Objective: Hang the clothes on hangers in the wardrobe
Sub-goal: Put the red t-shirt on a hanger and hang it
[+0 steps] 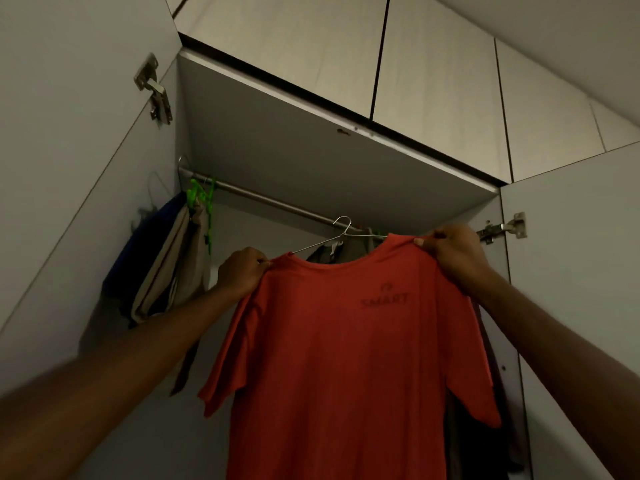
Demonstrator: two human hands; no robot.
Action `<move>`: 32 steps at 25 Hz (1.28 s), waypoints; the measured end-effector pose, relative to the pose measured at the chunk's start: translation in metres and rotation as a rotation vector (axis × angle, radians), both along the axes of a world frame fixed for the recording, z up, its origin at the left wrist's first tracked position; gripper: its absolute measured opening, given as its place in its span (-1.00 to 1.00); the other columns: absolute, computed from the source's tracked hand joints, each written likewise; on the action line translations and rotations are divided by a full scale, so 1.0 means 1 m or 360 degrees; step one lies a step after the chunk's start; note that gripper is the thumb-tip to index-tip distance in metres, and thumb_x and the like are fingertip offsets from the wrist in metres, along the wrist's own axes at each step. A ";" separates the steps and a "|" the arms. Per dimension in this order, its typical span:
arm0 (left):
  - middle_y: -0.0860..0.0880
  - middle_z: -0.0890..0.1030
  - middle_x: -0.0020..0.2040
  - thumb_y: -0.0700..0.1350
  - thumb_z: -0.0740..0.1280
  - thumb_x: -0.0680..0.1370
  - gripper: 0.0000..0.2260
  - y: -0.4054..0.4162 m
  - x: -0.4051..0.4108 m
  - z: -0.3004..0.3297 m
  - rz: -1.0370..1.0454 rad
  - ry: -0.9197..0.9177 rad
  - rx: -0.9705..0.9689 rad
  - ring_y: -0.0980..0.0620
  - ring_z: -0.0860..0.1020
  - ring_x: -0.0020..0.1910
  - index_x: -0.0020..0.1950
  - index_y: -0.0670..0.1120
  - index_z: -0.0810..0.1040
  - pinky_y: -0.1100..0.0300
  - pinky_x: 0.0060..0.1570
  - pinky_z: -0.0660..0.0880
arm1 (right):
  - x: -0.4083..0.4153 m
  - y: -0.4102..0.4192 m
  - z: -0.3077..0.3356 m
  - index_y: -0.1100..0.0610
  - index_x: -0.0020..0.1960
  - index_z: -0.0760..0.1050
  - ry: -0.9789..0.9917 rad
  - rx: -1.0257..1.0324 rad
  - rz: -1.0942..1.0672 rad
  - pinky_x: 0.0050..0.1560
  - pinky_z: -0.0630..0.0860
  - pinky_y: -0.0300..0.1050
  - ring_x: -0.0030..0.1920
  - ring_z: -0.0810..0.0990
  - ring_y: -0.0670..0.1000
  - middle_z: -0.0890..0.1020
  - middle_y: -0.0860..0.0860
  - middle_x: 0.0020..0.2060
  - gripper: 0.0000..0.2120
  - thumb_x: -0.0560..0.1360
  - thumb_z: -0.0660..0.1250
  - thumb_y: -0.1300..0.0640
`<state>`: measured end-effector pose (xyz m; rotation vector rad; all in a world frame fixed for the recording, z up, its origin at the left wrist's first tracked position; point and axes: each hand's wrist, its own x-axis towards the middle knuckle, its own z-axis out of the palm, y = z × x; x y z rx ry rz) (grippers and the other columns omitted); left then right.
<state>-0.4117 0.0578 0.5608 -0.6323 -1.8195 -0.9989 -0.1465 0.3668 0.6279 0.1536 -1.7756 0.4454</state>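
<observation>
Overhead, left hand [239,270] and right hand [450,252] each pinch a shoulder of the red shirt [346,358], wire hanger [332,237] between them, just under the rail [270,202].

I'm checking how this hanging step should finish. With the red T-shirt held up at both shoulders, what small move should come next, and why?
Probably lift the red T-shirt slightly and set the thin metal wire hanger's hook over the metal wardrobe rail. The left hand and right hand each pinch a shoulder; the hook seems just below the rail, though whether it has caught is unclear.
</observation>
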 end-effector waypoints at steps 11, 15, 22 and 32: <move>-0.08 0.49 -0.39 0.02 0.37 0.61 -0.57 0.043 -0.120 0.058 -0.0129 -0.0374 0.0270 -0.03 0.45 -0.44 -0.42 -0.10 0.42 0.25 -0.38 0.23 | -0.098 -0.043 0.081 0.29 -0.06 0.63 0.0111 0.0025 -0.0499 -0.13 0.47 -0.06 0.01 0.67 0.27 0.67 0.28 -0.03 -0.76 0.44 0.49 0.10; -0.19 0.57 -0.31 -0.03 0.41 0.56 -0.61 0.053 -0.151 0.075 -0.0282 -0.0336 0.0421 -0.07 0.53 -0.39 -0.38 -0.13 0.38 0.22 -0.40 0.24 | -0.123 -0.053 0.103 0.27 0.09 0.65 0.0180 -0.0046 -0.0642 0.05 0.59 0.08 0.10 0.66 0.28 0.67 0.28 0.09 -0.68 0.43 0.51 0.10; -0.25 0.68 0.02 -0.14 0.43 0.50 -0.83 0.072 -0.194 0.111 -0.0315 -0.0367 0.0563 -0.25 0.67 -0.03 -0.03 -0.24 0.66 0.04 -0.16 0.55 | -0.154 -0.059 0.134 0.27 0.11 0.64 0.0236 -0.0089 -0.0805 0.04 0.57 0.03 0.13 0.65 0.28 0.67 0.27 0.10 -0.66 0.45 0.53 0.08; -0.31 0.63 0.18 -0.23 0.41 0.57 -0.80 0.103 -0.227 0.103 -0.0341 -0.0559 0.0487 -0.27 0.63 0.11 0.14 -0.32 0.59 -0.02 -0.02 0.58 | -0.188 -0.068 0.128 0.27 0.12 0.63 0.0162 -0.0058 -0.0877 -0.03 0.55 -0.01 0.09 0.67 0.25 0.68 0.24 0.07 -0.68 0.43 0.51 0.13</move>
